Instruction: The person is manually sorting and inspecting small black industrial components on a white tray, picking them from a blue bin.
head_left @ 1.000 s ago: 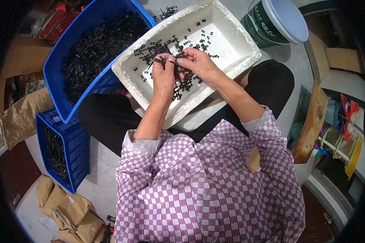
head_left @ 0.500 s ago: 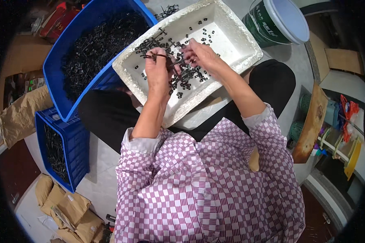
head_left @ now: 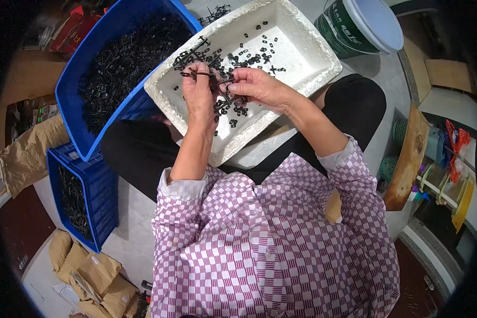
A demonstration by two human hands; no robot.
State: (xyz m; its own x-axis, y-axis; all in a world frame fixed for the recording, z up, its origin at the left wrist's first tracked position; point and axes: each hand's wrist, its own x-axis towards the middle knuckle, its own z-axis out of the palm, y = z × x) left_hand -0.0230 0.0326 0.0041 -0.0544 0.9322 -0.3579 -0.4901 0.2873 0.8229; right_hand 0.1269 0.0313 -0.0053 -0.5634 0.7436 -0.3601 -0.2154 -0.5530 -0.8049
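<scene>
Change: both hands are seen slightly lower and nearer the tray's left half than half a second ago; the strip between them has been kept level, the tray and crates unmoved.
Work piece: a thin black plastic strip of joined small parts [head_left: 213,77] is held just above the tray, bridged between the two hands.
Left hand: the left hand [head_left: 199,94] is raised over the tray, thumb and forefinger pressed together, pinching the strip's left end.
Right hand: the right hand [head_left: 255,86] is set close beside it, fingertips pinched on the strip's right end; the other fingers are curled, their exact contact cannot be told.
Tray: a white rectangular foam tray [head_left: 307,50] rests on the lap, tilted; small loose black plastic pieces [head_left: 259,47] are scattered in it, thickest under the hands.
Step judged: parts appear to be snapped or twisted off the strip. It is best done with grips kept close to the joint, hands held low over the tray so freed pieces are caught, and short twists used rather than long bends.
Left surroundings: a large blue plastic crate heaped with black strips [head_left: 116,58] touches the tray's left edge; a smaller blue plastic crate [head_left: 82,196] stands lower on the floor, brown paper bags [head_left: 85,270] near it.
Right surroundings: a green plastic bucket with pale lid [head_left: 360,26] is seen beyond the tray.
</scene>
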